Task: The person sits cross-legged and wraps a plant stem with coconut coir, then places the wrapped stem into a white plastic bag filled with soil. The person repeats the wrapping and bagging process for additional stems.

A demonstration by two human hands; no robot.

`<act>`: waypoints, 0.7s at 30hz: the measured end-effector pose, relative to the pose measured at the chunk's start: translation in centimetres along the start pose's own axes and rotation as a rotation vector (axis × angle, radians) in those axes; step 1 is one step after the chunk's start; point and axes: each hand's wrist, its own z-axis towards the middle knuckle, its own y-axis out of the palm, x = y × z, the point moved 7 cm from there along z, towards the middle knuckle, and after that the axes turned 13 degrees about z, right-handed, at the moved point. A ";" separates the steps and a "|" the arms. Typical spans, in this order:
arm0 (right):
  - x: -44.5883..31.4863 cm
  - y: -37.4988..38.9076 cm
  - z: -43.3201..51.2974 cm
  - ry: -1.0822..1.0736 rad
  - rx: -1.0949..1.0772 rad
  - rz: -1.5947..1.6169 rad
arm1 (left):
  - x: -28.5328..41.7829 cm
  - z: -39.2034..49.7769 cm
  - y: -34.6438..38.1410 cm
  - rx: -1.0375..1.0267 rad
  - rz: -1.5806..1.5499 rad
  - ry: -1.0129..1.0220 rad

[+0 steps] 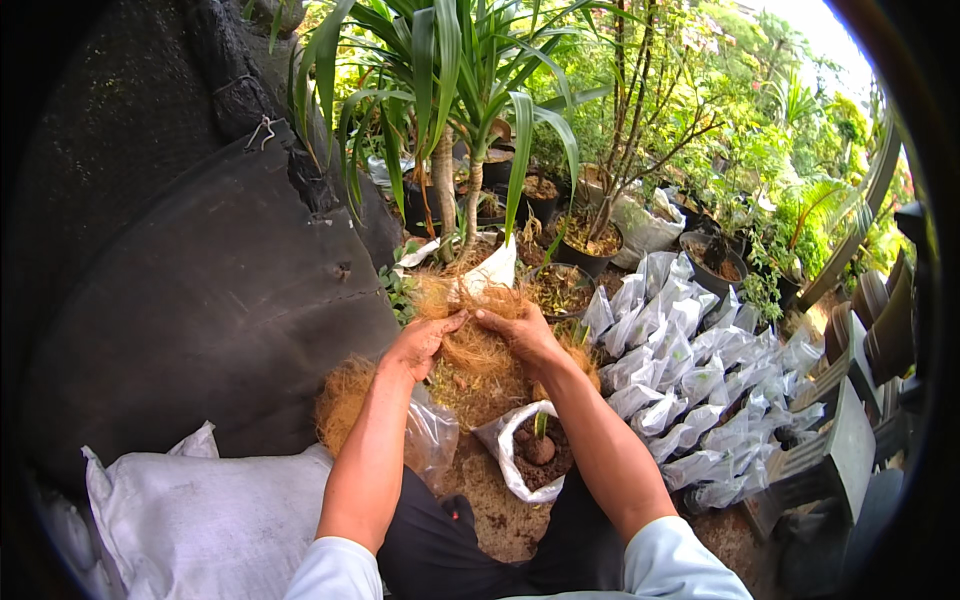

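Note:
Both hands grip one loose clump of brown coconut fibre (476,349) in front of me. My left hand (420,346) pinches its left side, thumb pointing inward. My right hand (525,339) has the right side, its thumb near the other. Below them, between my knees, stands a white sack (501,435) with a rolled rim. Dark soil (553,472) fills it, and a round brown lump (540,450) with a short green shoot (541,425) sits on top. More coconut fibre (346,405) lies in a clear plastic bag (433,435) by my left forearm.
A full white sack (217,517) lies at left beside a black sheet (225,330). Many clear-bagged seedlings (697,375) crowd the right, near stacked pots (870,322). Ahead, a tall leafy plant (457,180) grows from a white sack (491,270), with black pots (589,244) behind.

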 end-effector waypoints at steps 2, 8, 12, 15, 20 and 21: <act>0.1 -0.7 0.1 -0.053 0.132 0.040 | 0.0 -0.1 0.4 0.017 -0.073 0.012; 0.1 -1.3 0.4 -0.119 0.247 0.086 | 0.0 -0.8 2.4 -0.087 -0.181 -0.017; 0.2 -0.8 0.2 -0.034 0.106 -0.086 | 1.1 -1.3 0.8 0.105 0.058 0.090; 0.2 -0.1 0.0 0.022 0.021 0.034 | 2.1 -1.5 0.5 0.135 0.061 0.190; -0.9 1.1 -0.2 -0.031 -0.047 -0.203 | 2.3 -1.7 0.3 0.018 0.116 0.134; -1.0 1.3 -0.2 -0.048 -0.036 -0.244 | 2.5 -1.7 0.0 0.007 0.074 0.146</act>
